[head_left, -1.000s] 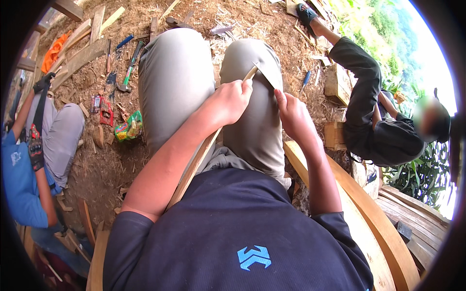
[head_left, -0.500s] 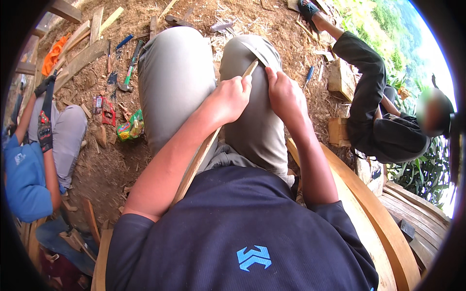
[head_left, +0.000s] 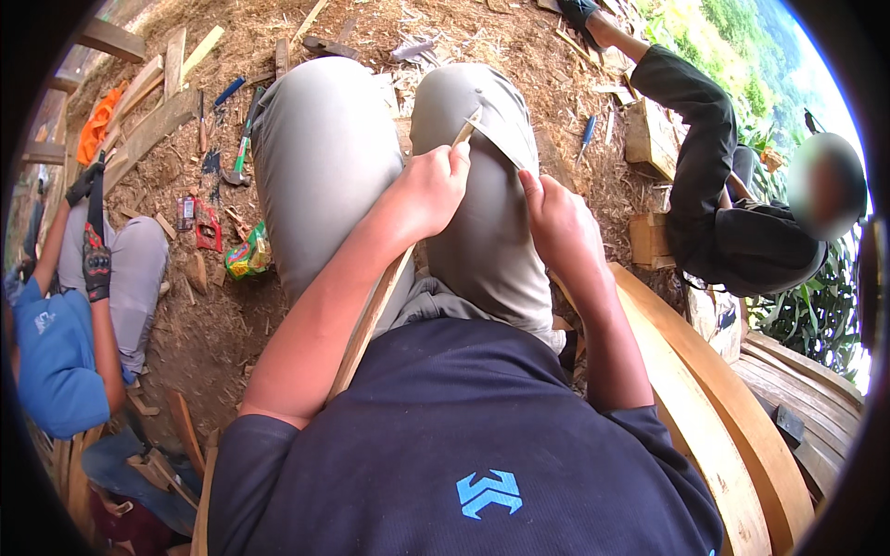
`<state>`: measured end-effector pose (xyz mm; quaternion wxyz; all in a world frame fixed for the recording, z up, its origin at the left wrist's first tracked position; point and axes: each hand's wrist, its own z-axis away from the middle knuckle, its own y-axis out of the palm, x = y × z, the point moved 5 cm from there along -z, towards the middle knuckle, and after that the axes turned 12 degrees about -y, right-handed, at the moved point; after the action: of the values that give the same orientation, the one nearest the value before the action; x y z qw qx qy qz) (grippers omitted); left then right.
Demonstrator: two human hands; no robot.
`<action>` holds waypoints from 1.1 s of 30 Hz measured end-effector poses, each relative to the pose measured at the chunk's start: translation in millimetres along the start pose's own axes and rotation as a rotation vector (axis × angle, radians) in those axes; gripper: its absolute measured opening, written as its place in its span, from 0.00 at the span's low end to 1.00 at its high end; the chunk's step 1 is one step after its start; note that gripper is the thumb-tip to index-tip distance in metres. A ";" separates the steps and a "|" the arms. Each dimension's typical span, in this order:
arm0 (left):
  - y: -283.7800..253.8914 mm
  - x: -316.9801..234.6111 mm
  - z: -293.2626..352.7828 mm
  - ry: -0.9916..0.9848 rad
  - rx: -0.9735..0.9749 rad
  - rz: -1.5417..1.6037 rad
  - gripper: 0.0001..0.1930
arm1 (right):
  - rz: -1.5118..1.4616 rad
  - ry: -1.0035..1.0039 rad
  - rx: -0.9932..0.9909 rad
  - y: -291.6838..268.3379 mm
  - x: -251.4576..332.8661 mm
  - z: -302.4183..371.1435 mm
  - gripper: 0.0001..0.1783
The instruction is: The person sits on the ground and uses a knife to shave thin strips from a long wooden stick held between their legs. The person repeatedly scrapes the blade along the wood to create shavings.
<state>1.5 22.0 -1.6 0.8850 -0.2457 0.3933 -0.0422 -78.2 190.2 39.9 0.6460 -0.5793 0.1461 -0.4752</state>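
My left hand (head_left: 428,193) is closed around a thin wooden stick (head_left: 373,320). The stick slants from its pale tip above my right knee down beneath my left forearm to my waist. In my right hand (head_left: 563,221), its thumb pointing up, I grip a knife (head_left: 502,145); the handle is hidden inside my fist. The blade slopes up and left over my right thigh, its end by the tip of the stick. At the blade's end, it is too fine to tell whether blade and wood touch.
A hammer (head_left: 243,148), a blue-handled tool (head_left: 587,134) and a green-yellow packet (head_left: 247,253) lie on the shaving-strewn ground. A person in blue (head_left: 60,357) sits at left, another in dark clothes (head_left: 742,246) at right. Curved planks (head_left: 723,408) stand beside my right arm.
My right hand has drawn the knife away from my left hand, toward the lower right. The left hand and stick have shifted slightly left and down.
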 end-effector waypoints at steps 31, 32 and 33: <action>3.6 7.1 -5.9 0.026 -0.067 -0.047 0.29 | 0.035 -0.076 -0.151 10.8 24.8 -43.9 0.31; 2.4 6.3 -5.5 0.020 -0.046 -0.034 0.29 | 0.053 -0.079 -0.160 13.6 22.6 -47.9 0.30; 1.8 6.4 -4.8 0.010 -0.041 -0.019 0.29 | 0.032 -0.069 -0.153 13.0 21.9 -47.6 0.30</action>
<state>2.2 19.9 -9.6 0.8774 -0.2671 0.3960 -0.0438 -96.6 142.4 22.7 0.6118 -0.6406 0.1690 -0.4322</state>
